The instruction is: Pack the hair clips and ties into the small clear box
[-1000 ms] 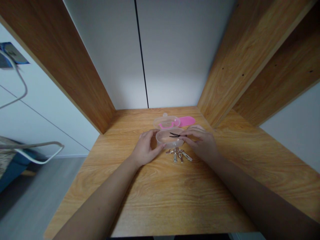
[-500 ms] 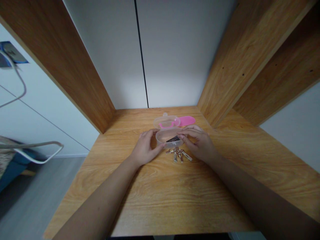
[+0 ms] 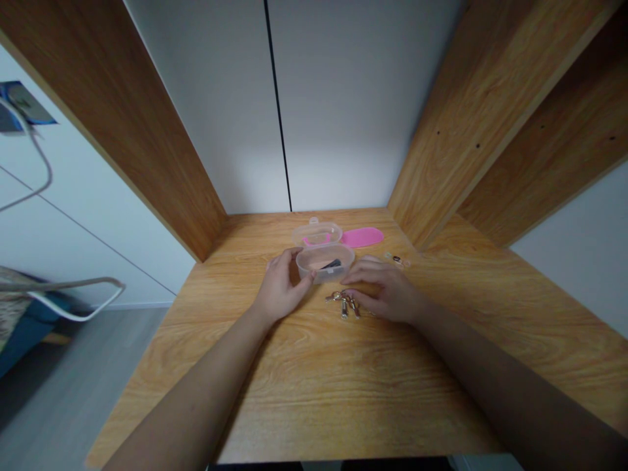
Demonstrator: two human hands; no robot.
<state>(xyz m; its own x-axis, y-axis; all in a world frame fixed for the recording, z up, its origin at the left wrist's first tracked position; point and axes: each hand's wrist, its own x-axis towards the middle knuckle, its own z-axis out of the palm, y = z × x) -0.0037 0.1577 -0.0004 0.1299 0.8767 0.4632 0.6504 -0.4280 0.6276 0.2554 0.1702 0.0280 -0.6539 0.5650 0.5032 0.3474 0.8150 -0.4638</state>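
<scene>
A small clear plastic box point(image 3: 318, 276) stands with its hinged lid point(image 3: 316, 234) folded back behind it. Inside lie a few dark, slim clips point(image 3: 332, 264). My left hand point(image 3: 283, 288) grips the box's left end, thumb at the front wall and fingers at the back. In front of the box lies a bunch of shiny metal pieces that look like keys point(image 3: 345, 305). Over their right side hovers or rests my right hand point(image 3: 385, 288), thumb and forefinger a little apart at the upper edge. It covers part of the bunch; I cannot tell if it touches.
A bright pink flat oval piece point(image 3: 364, 237) lies behind the box, and pink also shows through the lid. Small rings or bands point(image 3: 396, 260) lie to the right. Wooden side panels point(image 3: 426, 216) and a pale back wall point(image 3: 338, 144) enclose the wooden surface point(image 3: 304, 392).
The box has shifted slightly left with my left hand. My right hand has moved from the box's right end down to the metal pieces, uncovering the small bands on the right.
</scene>
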